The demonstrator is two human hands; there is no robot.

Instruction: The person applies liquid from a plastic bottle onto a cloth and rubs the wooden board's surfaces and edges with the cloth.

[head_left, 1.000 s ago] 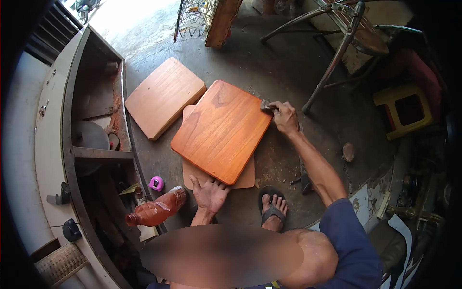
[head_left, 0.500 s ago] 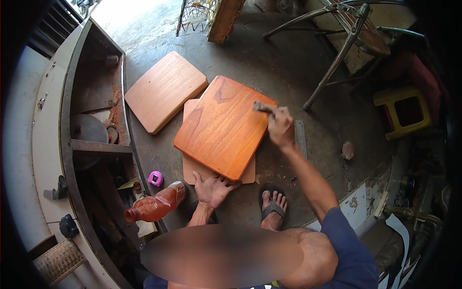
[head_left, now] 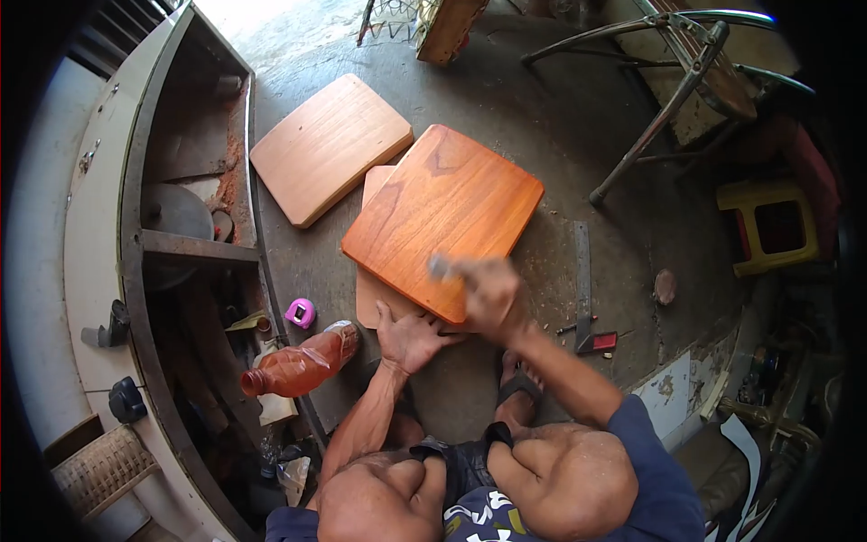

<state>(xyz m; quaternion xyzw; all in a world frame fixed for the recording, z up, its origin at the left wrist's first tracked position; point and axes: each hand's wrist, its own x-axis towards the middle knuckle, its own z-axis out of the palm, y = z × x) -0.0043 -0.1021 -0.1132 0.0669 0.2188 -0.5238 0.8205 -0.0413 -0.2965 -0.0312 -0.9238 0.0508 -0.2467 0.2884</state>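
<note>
A glossy orange-brown wooden board [head_left: 442,212] lies at an angle over a paler board [head_left: 384,298] on the floor. My right hand [head_left: 495,294] is closed on a small greyish tool [head_left: 442,266], held over the near part of the glossy board. Motion blurs the tool, and I cannot tell whether it is a brush or a wad of cloth. My left hand [head_left: 411,341] rests with fingers spread at the near edge of the boards, its fingertips against them. A third, pale board [head_left: 330,149] lies just beyond to the left.
A reddish plastic bottle [head_left: 298,366] lies near my left forearm, beside a pink tape measure [head_left: 300,313]. An open cabinet [head_left: 199,244] stands left. To the right are a try square [head_left: 585,289], a metal-legged chair [head_left: 664,113] and a yellow stool [head_left: 768,226].
My right hand has moved with the tool from the board's far right side to its near edge. The view has shifted, revealing the square's red handle. My left hand stays at the near edge.
</note>
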